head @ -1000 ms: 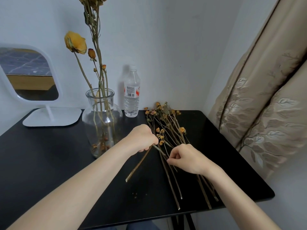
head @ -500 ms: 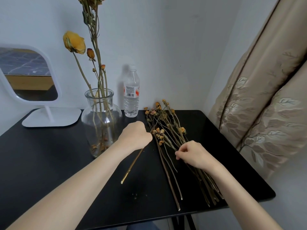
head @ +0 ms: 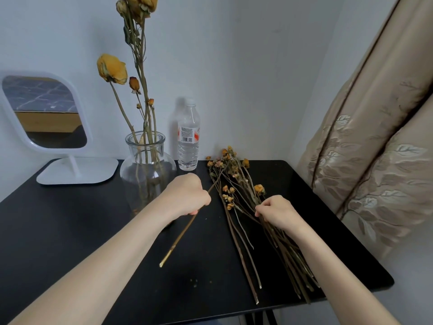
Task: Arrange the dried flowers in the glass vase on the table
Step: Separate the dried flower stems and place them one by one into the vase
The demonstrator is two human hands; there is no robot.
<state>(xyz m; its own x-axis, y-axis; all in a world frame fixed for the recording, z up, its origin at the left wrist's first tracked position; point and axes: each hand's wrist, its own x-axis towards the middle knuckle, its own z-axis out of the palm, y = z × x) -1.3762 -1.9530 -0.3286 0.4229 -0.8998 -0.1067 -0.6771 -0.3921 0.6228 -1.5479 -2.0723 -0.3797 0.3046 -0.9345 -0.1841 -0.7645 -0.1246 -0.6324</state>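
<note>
Both hands are closed on stems: the left hand [head: 187, 195] grips one lifted stem [head: 180, 235], the right hand [head: 276, 212] pinches the bundle [head: 243, 202] lying along the tabletop's [head: 70, 231] right edge. Tangled brittle heads may snap; swinging could tip the vase [head: 147, 165] near the back edge. The bottle's [head: 188, 137] label is unreadable.

Plain pale wall [head: 246, 66], beige leaf-patterned curtain [head: 379, 148] at right, black table [head: 58, 231]
</note>
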